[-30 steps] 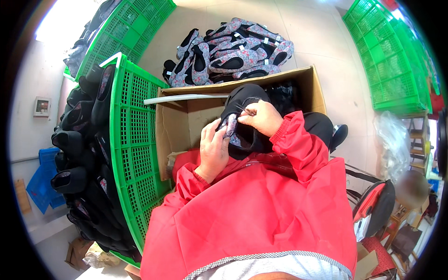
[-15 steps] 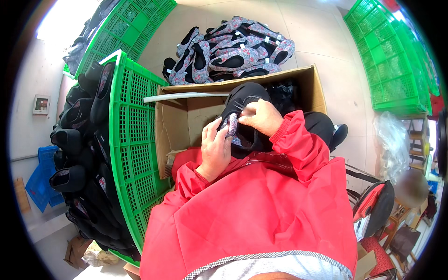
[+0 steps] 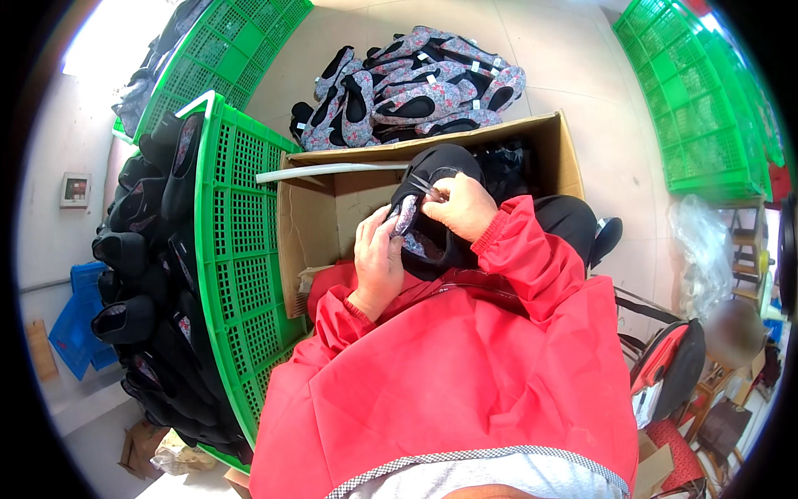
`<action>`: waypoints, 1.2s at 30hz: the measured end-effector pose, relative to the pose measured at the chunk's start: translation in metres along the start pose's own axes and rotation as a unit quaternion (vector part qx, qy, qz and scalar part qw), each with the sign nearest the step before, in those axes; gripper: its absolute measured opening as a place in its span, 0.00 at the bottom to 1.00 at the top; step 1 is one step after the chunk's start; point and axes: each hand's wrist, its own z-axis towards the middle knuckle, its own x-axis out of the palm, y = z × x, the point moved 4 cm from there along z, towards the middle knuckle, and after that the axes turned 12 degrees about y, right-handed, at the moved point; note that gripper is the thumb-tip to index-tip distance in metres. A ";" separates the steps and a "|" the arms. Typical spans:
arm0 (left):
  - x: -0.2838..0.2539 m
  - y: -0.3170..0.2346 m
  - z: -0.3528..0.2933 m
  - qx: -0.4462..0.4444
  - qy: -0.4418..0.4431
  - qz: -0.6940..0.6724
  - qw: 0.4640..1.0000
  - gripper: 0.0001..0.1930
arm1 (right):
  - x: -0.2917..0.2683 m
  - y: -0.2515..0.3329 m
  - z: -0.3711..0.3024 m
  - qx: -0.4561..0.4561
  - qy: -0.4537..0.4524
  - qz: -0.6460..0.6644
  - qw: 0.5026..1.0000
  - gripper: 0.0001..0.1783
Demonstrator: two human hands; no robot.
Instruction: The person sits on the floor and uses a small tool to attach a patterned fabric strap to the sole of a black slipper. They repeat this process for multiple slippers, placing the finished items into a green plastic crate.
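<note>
Black shoe [image 3: 434,235] with floral lining is held over the cardboard box [image 3: 304,220], its edge pinched by the left hand [image 3: 378,259]; the right hand [image 3: 464,206] grips a thin pointed tool [image 3: 422,185] there. Work on it seems unfinished; whether shoes [image 3: 125,320] left of the box are done, I cannot tell.

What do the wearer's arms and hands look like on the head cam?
Long, loose red sleeves, plain, with gathered, elastic-looking cuffs at the wrists. They belong to a red smock with black-and-white checked trim. Left hand and right hand: bare, no gloves. No cables visible on either arm.
</note>
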 end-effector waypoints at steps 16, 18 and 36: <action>-0.008 0.011 0.005 -0.040 0.025 -0.027 0.999 0.17 | 0.001 -0.007 -0.006 -0.011 -0.030 0.064 0.997 0.16; -0.011 -0.007 0.015 -0.014 0.026 0.031 0.999 0.21 | 0.003 -0.015 -0.008 -0.023 -0.074 0.078 0.994 0.20; -0.013 0.025 0.023 -0.159 0.019 -0.490 0.857 0.18 | -0.001 0.009 -0.033 -0.098 -0.128 0.080 0.984 0.21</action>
